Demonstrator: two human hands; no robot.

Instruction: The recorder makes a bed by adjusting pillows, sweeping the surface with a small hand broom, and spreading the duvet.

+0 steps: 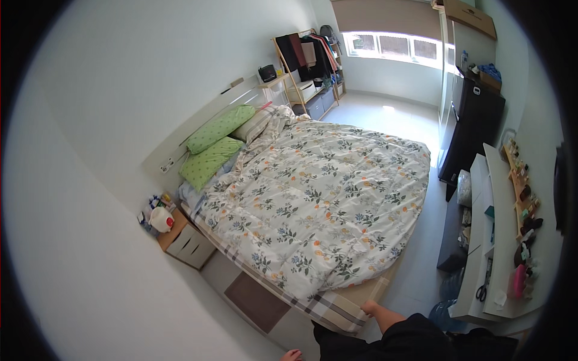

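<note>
At the near corner of the mattress, my right hand has its fingers curled on the edge of a beige plaid fitted sheet. A white duvet with a printed flower pattern spreads over most of the bed, rumpled, and leaves that sheet corner bare. Low at the frame's bottom edge, my left hand hangs beside my black clothing, away from the bed and partly cut off; its grip is unclear. Two green pillows and a striped pillow lie against the headboard.
A bedside cabinet holding a white jug stands left of the bed. On the floor is a brown mat. Along the right run a white console, water bottles and a dark fridge. A clothes rack stands at the back.
</note>
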